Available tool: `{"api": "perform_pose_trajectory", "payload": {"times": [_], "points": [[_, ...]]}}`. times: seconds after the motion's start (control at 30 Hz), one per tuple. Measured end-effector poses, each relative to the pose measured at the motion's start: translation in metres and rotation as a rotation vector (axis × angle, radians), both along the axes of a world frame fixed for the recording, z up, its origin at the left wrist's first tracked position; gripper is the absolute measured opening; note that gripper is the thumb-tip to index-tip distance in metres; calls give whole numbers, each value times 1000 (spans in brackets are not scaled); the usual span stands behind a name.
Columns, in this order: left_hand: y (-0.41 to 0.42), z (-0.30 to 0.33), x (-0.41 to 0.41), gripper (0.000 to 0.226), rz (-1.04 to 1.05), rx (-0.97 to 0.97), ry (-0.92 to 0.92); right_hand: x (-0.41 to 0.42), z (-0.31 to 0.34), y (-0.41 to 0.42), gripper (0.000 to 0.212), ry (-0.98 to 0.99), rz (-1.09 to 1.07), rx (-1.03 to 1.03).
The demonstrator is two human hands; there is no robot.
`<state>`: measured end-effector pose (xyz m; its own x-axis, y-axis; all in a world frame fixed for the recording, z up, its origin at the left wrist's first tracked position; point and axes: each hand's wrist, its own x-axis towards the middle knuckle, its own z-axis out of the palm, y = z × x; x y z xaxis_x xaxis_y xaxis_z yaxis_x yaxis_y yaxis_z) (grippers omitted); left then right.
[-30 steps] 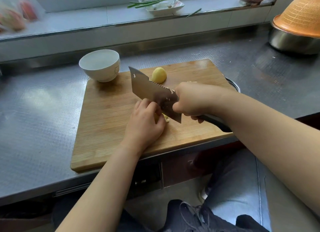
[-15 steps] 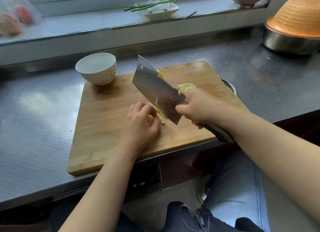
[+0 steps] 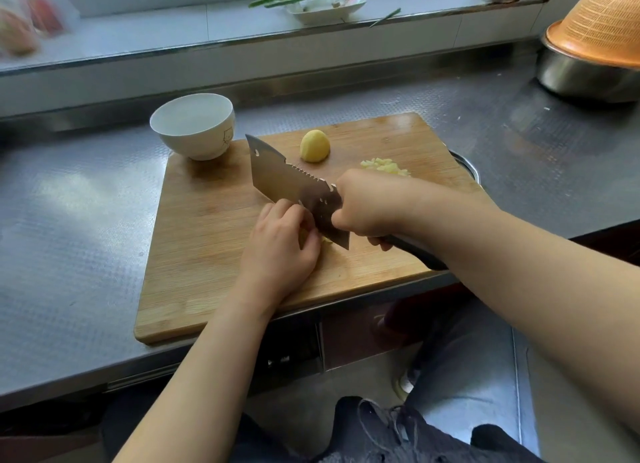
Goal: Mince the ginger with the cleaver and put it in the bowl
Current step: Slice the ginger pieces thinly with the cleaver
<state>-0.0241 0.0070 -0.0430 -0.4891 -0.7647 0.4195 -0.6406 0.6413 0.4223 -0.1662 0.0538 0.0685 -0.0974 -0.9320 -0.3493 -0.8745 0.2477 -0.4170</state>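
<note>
Cleaver point(image 3: 294, 185) is gripped at the handle by the right hand point(image 3: 370, 203), blade down on the cutting board point(image 3: 207, 227). Ginger being cut is pinned under the curled fingers of the left hand point(image 3: 280, 244), slivers showing at the blade's edge. A peeled ginger chunk point(image 3: 314, 146) and a minced pile point(image 3: 384, 166) are seen further back; the bowl point(image 3: 193, 125) is set at the board's far left corner.

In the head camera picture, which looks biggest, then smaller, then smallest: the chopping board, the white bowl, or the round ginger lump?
1. chopping board
2. white bowl
3. ginger lump
</note>
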Motion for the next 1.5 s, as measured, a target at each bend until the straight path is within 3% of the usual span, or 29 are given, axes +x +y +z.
{"api": "perform_pose_trajectory", "payload": {"times": [0.13, 0.3, 0.43, 0.63, 1.0, 1.17, 1.33, 1.5], "points": [[2, 1, 0, 7, -6, -10, -6, 1, -16, 6, 10, 10, -38, -82], [5, 3, 5, 7, 15, -31, 49, -14, -20, 13, 7, -144, -107, -116], [4, 4, 9, 6, -9, -6, 62, -14, -10, 20, 14, -106, -63, -139], [3, 5, 9, 5, -38, 28, 54, -7, -1, 19, 7, -94, -14, -181], [2, 3, 10, 6, -24, 27, 44, 4, -1, 4, 9, -16, -2, -16], [3, 3, 10, 7, -30, 30, 55, 9, -14, 9, 12, 49, -14, -71], [8, 7, 14, 5, -56, 38, 117, -12, -23, 15, 7, -288, -155, -56], [11, 7, 21, 5, -36, 60, 133, -18, -12, 24, 8, -309, -127, -103]]}}
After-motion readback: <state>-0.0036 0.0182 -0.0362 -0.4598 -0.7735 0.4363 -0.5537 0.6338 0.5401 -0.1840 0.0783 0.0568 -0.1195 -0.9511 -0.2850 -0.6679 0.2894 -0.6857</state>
